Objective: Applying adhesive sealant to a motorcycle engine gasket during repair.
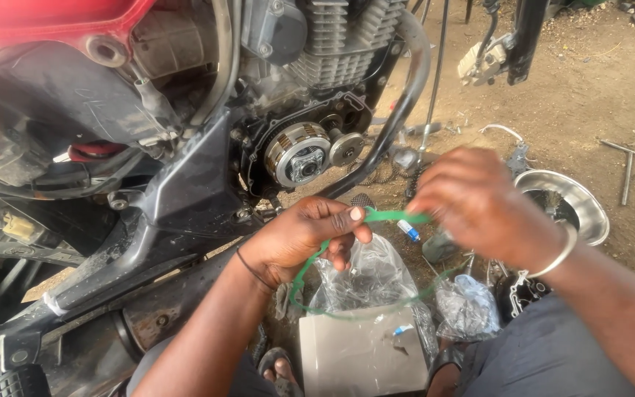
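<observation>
We take the green gasket (317, 268) as our landmark. Below it, nearest us, lie a grey flat box (354, 356) and clear plastic bags (372, 283). Our left hand (299, 239) pinches its upper edge at the left between thumb and forefinger; our right hand (475, 202) closes on the same strip further right, so the held stretch runs side to side between them. Beyond it, up and left, sits the exposed clutch (299, 154) of the motorcycle engine (332, 44).
</observation>
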